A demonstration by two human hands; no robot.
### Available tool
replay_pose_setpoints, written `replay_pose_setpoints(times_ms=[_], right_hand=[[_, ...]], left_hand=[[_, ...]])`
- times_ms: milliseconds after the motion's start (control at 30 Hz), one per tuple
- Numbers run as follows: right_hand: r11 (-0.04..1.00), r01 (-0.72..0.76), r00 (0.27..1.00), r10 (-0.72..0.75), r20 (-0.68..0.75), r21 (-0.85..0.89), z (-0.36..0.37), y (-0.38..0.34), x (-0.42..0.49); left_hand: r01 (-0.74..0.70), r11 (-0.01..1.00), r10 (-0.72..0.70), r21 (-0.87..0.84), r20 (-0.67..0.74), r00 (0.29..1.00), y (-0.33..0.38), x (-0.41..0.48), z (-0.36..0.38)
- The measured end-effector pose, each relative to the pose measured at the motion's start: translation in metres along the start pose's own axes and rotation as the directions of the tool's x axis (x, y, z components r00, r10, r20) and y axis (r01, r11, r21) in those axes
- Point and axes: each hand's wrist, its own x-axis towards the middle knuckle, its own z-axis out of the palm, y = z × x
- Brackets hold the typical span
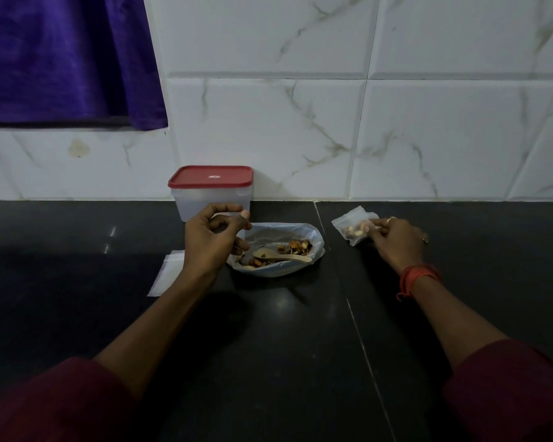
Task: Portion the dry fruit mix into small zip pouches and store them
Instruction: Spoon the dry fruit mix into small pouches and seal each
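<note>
1. At the top left a purple cloth (61, 59) hangs in front of the white tiled wall (396, 122).
2. Low at the left, a flat white pouch (168, 275) lies on the black desk (61, 266). The left forearm covers its right edge, so I cannot tell if it is one pouch or a small stack.
3. The left hand (213, 240) is above the desk, just left of the bag. Its fingers are curled and the thumb tip is close to the forefinger; I cannot tell if it holds anything.
4. Behind this hand a clear box (205, 199) stands against the wall, with a red lid (210, 176) closed on it. The box looks empty, but its wall is cloudy.
5. In the middle an open plastic bag (278, 247) lies on the desk. The dry fruit mix (292, 247) is inside it, and a pale spoon (281, 256) rests on the mix with its handle pointing to the right.
6. To the right, well apart from the bag, a small zip pouch (353, 228) with some nuts inside lies on the desk.
7. The right hand (395, 239) pinches the right side of this small pouch with its fingertips. It has a ring on one finger and red thread (417, 275) around the wrist.
8. Both sleeves at the bottom are dark red.
</note>
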Motion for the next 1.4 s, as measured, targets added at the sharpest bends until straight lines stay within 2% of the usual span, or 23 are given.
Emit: replay_pose_setpoints(times_ms=[67,233,300,367,467,567,633,700,767,867,967,1033,1300,1400], right_hand=[[0.991,0.021,0.999,-0.026,-0.037,-0.131,0.001,0.000,-0.001],[0.954,0.000,0.998,-0.017,-0.054,-0.300,-0.007,-0.014,-0.013],[0.927,0.029,0.991,-0.075,-0.109,-0.375,-0.012,-0.022,-0.018],[0.937,0.086,0.980,-0.141,-0.140,-0.338,-0.013,-0.033,-0.023],[0.952,0.245,0.951,-0.273,-0.148,-0.182,-0.009,-0.056,-0.032],[0.888,0.449,0.876,-0.459,-0.148,-0.100,-0.001,-0.081,-0.048],[0.831,0.554,0.821,-0.555,-0.136,-0.052,0.003,-0.095,-0.061],[0.778,0.627,0.771,-0.627,-0.112,-0.040,0.007,-0.106,-0.073],[0.738,0.673,0.735,-0.674,-0.076,-0.036,0.012,-0.115,-0.083],[0.686,0.727,0.685,-0.727,-0.053,-0.017,0.019,-0.123,-0.094],[0.654,0.756,0.654,-0.756,-0.031,-0.017,0.023,-0.123,-0.100],[0.653,0.757,0.653,-0.757,0.003,-0.018,0.025,-0.122,-0.100],[0.674,0.738,0.674,-0.738,0.035,-0.012,0.025,-0.121,-0.100],[0.687,0.726,0.688,-0.726,0.005,0.032,0.024,-0.123,-0.100]], left_hand=[[0.000,1.000,0.000,-0.004,-0.001,1.000,0.001,0.000,0.000],[-0.019,0.999,0.020,0.038,-0.029,0.999,0.004,0.001,-0.003],[-0.064,0.984,0.076,0.164,-0.068,0.995,0.002,0.006,-0.012],[-0.101,0.922,0.146,0.374,-0.094,0.985,0.001,0.014,-0.026],[-0.064,0.712,0.152,0.699,-0.065,0.986,0.004,0.024,-0.048],[0.014,0.528,0.024,0.849,-0.031,0.999,0.007,0.030,-0.065],[0.053,0.422,-0.122,0.905,-0.001,0.993,0.005,0.037,-0.077],[0.071,0.318,-0.294,0.945,0.028,0.955,0.003,0.043,-0.088],[0.057,0.263,-0.427,0.963,0.063,0.902,-0.001,0.048,-0.096],[0.057,0.253,-0.506,0.966,0.082,0.858,-0.005,0.051,-0.104],[0.060,0.286,-0.439,0.956,0.075,0.896,-0.007,0.049,-0.107],[0.060,0.306,-0.404,0.950,0.073,0.912,-0.003,0.044,-0.104],[0.035,0.275,-0.361,0.961,0.069,0.930,0.003,0.038,-0.098],[0.034,0.319,-0.312,0.947,0.071,0.948,0.010,0.039,-0.096]])
